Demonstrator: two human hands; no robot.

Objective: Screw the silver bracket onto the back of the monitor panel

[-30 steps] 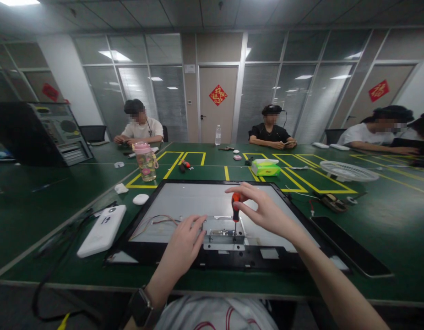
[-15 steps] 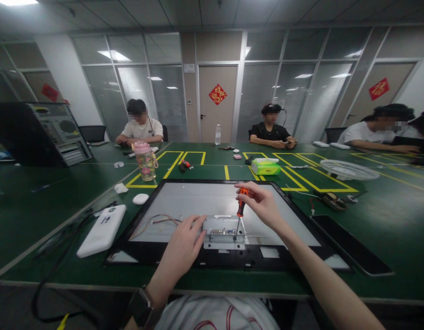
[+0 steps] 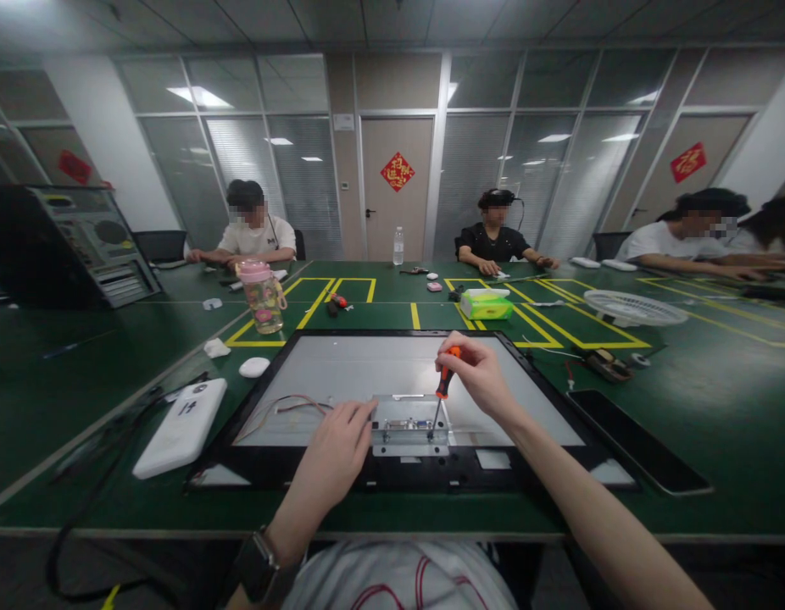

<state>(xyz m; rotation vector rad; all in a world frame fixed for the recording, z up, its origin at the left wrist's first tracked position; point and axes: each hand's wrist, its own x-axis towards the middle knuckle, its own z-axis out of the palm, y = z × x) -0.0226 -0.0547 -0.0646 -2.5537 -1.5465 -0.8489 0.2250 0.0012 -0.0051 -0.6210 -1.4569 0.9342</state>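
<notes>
A large flat screen panel (image 3: 360, 364) with a black frame lies on the green table, its grey side up. On its near part sits a metal bracket (image 3: 402, 410) with a row of connectors. My right hand (image 3: 478, 377) grips the orange and black handle of a screwdriver (image 3: 443, 386). The screwdriver leans slightly, its tip down at the bracket's near right corner; the screw itself is too small to make out. My left hand (image 3: 340, 442) rests flat with fingers stretched out, the fingertips touching the bracket's left edge. Thin wires (image 3: 297, 401) run on the panel left of it.
A white power bank (image 3: 181, 428) and cables lie left of the panel, a black phone-like slab (image 3: 637, 440) right. Beyond stand a pink-lidded bottle (image 3: 262, 296), a green tissue pack (image 3: 487, 305) and a white round grille (image 3: 634, 307). Several people sit across the table.
The view has shifted slightly. The right fingers have closed more tightly round the screwdriver handle, while its tip stays at the bracket corner. The left hand stays against the bracket.
</notes>
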